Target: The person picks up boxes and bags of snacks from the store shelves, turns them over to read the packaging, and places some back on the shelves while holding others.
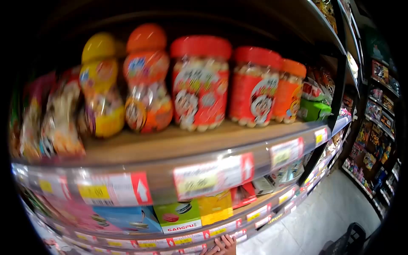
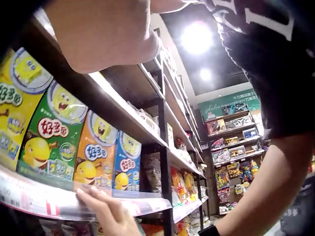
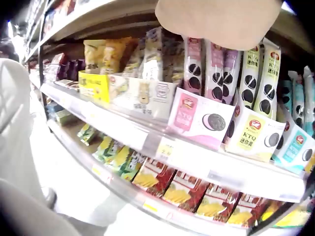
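In the left wrist view, my right hand (image 2: 110, 214) has its fingers loosely extended along the shelf's front edge, beneath a row of fish-cracker boxes (image 2: 54, 130). The forearm with a black wristband comes in from the right. My left hand (image 2: 103, 34) fills the top of that view, its fingers out of sight. At the bottom of the head view, the right hand (image 1: 225, 245) shows in front of the lower price tags. Only the bare underside of the right hand (image 3: 216, 22) appears in the right wrist view, above pink cookie packs (image 3: 215, 73).
Red-lidded jars (image 1: 202, 85) and bulb-topped bottles (image 1: 148, 80) stand on a brown shelf (image 1: 127, 146), with macaron boxes (image 1: 176, 216) below. A dark basket (image 1: 352, 238) sits on the pale floor at right. Toy racks (image 1: 374, 140) line the far side.
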